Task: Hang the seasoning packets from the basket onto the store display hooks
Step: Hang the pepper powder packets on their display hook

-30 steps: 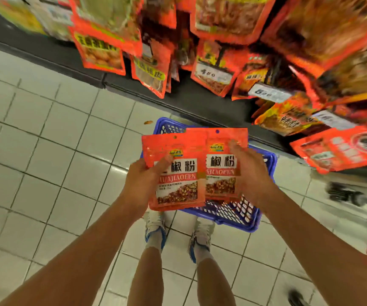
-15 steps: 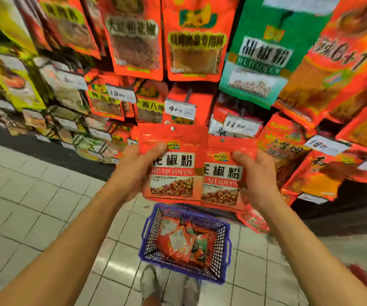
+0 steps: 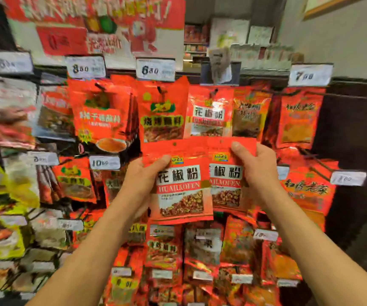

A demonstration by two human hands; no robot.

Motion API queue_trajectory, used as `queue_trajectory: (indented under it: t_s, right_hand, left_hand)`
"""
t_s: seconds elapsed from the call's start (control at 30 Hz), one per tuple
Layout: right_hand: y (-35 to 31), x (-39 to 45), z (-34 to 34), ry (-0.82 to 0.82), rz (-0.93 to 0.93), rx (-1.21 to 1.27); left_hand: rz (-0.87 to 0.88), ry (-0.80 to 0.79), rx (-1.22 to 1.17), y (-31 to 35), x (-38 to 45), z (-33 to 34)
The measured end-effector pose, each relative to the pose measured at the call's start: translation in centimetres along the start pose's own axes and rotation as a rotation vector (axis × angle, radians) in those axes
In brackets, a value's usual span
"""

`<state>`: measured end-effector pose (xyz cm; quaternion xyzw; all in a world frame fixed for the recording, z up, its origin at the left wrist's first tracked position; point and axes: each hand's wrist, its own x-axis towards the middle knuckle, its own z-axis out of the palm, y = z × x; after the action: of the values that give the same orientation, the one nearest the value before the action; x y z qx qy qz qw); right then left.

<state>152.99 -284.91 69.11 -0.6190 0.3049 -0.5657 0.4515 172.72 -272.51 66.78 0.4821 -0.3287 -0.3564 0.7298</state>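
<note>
Holding two glossy red foil seasoning packets: the left hand [image 3: 141, 175] pinches the front packet [image 3: 181, 188], the right hand [image 3: 256, 167] grips the overlapped rear packet [image 3: 225, 180], both raised before the display rack, just below matching hung packets [image 3: 209, 113].

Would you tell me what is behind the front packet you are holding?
A second matching packet, gripped by the right hand, sits behind the front packet, which the left hand holds. Its left part is covered.
</note>
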Motion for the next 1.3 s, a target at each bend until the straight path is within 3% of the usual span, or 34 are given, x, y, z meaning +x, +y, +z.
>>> queue_trajectory:
  t_s: [0.2, 0.43, 0.9, 1.3]
  right_hand:
    - [-3.5, 3.9, 1.5, 0.068, -0.023, -0.001]
    - [-6.6, 8.4, 3.7, 0.102, -0.087, -0.187]
    - [-6.7, 10.8, 5.2, 0.201, -0.060, -0.247]
    - [-6.2, 11.6, 4.9, 0.202, -0.195, -0.344]
  left_hand:
    - [0.064, -0.020, 0.051, 2.8, 2.8, 2.2]
    - [0.256, -0.012, 0.256, 6.5, 4.5, 4.6]
    - [0.232, 0.007, 0.279, 7.2, 6.2, 5.4]
    - [0.208, -0.037, 0.166, 6.5, 8.3, 5.8]
